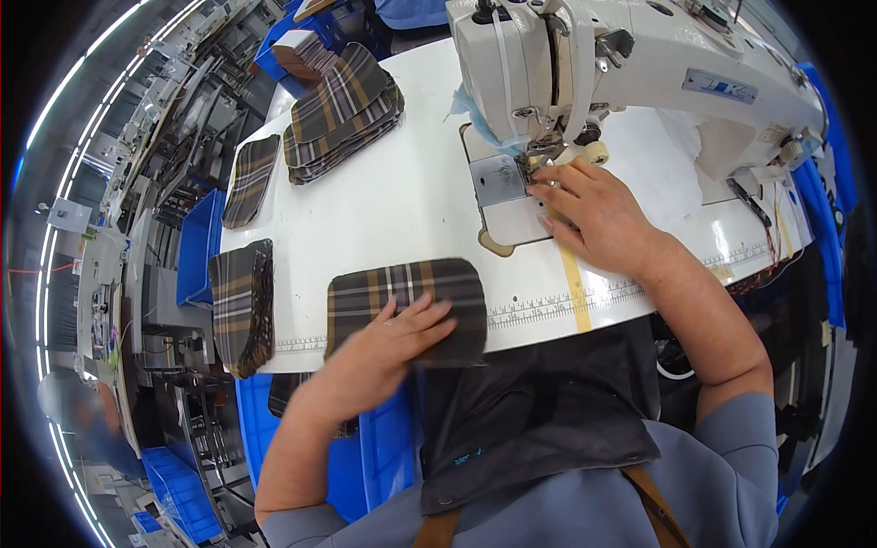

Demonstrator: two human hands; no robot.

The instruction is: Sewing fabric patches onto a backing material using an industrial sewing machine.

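Note:
My left hand lies with fingers stretched over a plaid fabric panel with rounded corners, in dark grey, tan and white. The panel is at the table's front edge, its near side partly covered by the hand, which is slightly blurred. My right hand reaches up to the needle area of a white sewing machine. Its fingertips are beside the presser foot, thumb apart from the other fingers, over the metal needle plate. No fabric shows under the foot.
Stacks of plaid panels lie at the far left and left edge of the white table, with another panel pile between them. Black snips lie at right. Blue bins stand beside and below the table. A measuring tape strip runs along its front.

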